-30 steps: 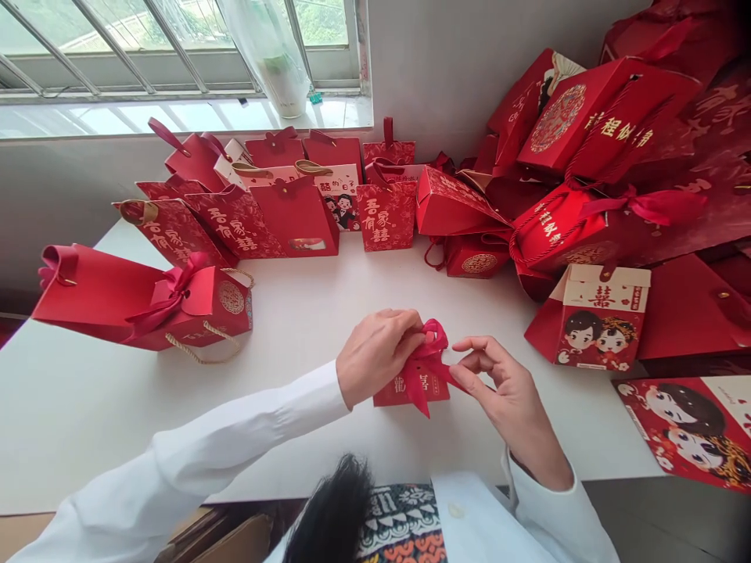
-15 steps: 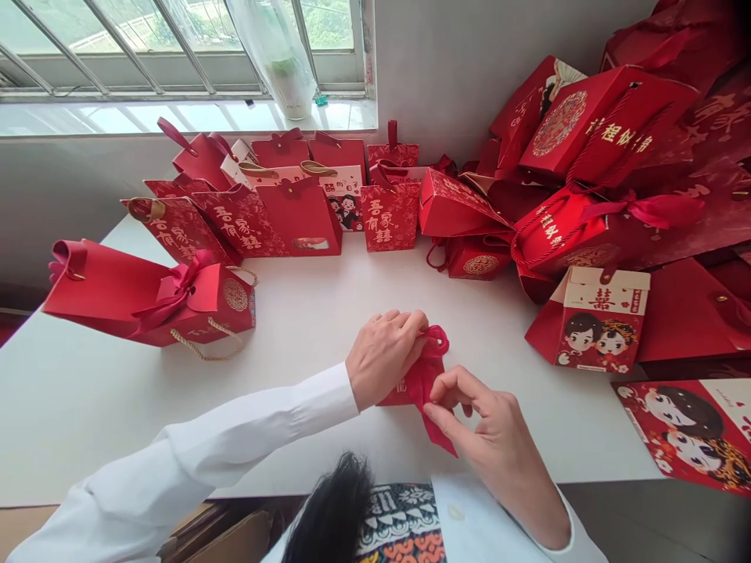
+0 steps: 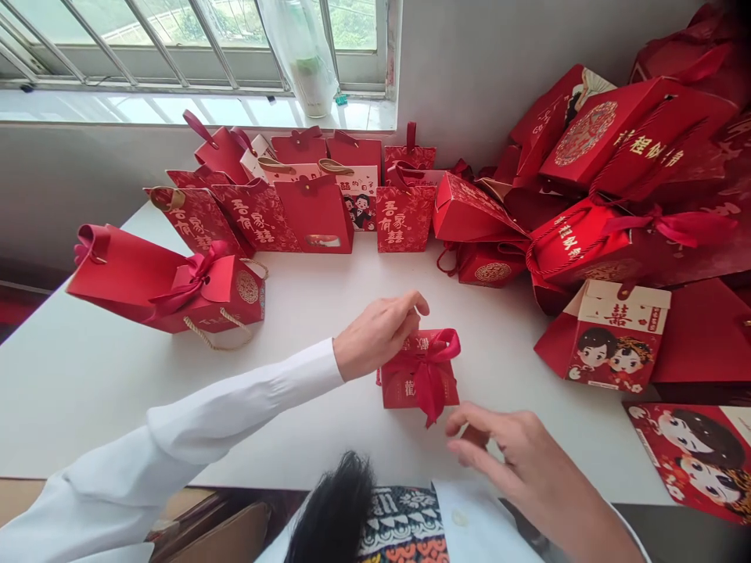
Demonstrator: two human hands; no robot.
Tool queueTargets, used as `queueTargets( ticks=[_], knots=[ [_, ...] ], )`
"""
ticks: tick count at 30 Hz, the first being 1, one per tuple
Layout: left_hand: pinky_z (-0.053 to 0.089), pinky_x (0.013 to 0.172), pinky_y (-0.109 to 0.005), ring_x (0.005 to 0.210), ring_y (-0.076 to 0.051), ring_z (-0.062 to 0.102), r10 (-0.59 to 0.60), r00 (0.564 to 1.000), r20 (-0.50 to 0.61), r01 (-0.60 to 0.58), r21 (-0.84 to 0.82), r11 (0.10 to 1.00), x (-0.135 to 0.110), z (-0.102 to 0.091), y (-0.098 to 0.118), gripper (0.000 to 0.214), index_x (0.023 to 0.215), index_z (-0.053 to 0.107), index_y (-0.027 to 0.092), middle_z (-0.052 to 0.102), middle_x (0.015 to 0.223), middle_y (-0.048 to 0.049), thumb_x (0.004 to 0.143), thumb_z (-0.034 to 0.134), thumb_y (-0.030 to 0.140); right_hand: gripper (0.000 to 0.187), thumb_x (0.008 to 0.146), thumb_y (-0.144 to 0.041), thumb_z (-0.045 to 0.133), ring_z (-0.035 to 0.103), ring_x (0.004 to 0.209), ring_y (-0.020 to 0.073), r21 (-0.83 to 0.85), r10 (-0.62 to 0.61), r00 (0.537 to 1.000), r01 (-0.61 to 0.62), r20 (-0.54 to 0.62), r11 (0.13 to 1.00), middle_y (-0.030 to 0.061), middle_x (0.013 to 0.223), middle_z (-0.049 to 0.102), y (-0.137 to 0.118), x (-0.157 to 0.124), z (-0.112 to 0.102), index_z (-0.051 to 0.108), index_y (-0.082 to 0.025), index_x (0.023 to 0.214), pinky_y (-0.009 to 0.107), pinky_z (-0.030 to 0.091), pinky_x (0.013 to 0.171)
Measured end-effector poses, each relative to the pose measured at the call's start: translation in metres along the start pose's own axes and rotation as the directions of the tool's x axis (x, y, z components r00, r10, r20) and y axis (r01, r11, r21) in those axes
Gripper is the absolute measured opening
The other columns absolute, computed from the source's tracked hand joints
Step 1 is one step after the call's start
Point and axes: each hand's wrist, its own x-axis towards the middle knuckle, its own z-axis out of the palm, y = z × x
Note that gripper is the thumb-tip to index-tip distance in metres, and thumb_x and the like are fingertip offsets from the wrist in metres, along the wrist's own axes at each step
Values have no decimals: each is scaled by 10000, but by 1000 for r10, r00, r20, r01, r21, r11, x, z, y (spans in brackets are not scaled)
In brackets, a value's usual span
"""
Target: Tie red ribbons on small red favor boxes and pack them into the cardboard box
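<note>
Red bow (image 3: pixel 430 371) on box (image 3: pixel 397 396), left hand (image 3: pixel 375 335) alongside, right hand (image 3: pixel 519 453) just apart

A white long-sleeved shirt (image 3: pixel 235 408) is worn with multicoloured patterned fabric (image 3: pixel 404 520)

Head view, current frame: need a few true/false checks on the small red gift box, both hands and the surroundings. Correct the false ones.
1. A ribbon bow lies on the small red gift box. True.
2. The right hand pinches the ribbon. False: its thumb and fingers are apart, with no ribbon between them.
3. In the picture, the left hand is right of the gift box. False: it is at the box's upper left.
4. The cream-topped cartoon-couple box is right of the gift box. True.
5. The window has no bars. False: metal bars cross it.
</note>
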Motion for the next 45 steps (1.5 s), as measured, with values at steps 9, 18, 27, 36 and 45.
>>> queueTargets(
  ticks=[9,18,27,36,45],
  knots=[
    [372,636,-207,668,-102,518,-7,984,180,-8,80,997,-25,-35,1,186,804,570,146,607,801,-10,889,534,308,279,871,-464,526,581,702,156,92,19,865,32,-501,995,29,906,645,15,54,-19,602,-219,979,247,425,595],
    [356,619,-195,672,-94,512,-60,976,209,51,44,998,-29,-24,-6,98,748,542,144,603,783,3,842,542,116,286,820,-401,615,562,601,134,591,78,934,154,-348,792,-12,655,607,30,86,-11,561,-189,1005,247,437,607],
    [370,630,-207,704,-111,502,-96,976,195,93,23,995,-37,-31,-1,129,846,521,153,593,825,-16,920,455,237,173,845,-384,582,567,817,158,265,34,787,167,-616,950,14,988,621,23,70,-12,627,-243,934,275,434,700],
    [406,688,-229,762,-129,556,-129,978,163,102,164,981,-41,-31,1,75,863,542,163,589,897,-35,887,471,161,188,869,-369,508,567,806,175,106,1,826,71,-563,992,11,1003,638,27,71,-14,640,-249,930,289,425,704],
    [413,921,-404,1171,-310,422,-28,974,227,-33,263,964,-26,-16,29,894,1346,314,167,437,1280,-158,620,791,378,241,881,-361,462,587,892,194,89,22,936,10,-350,996,39,1063,635,70,52,-23,616,-236,1019,295,447,691]
  ],
)
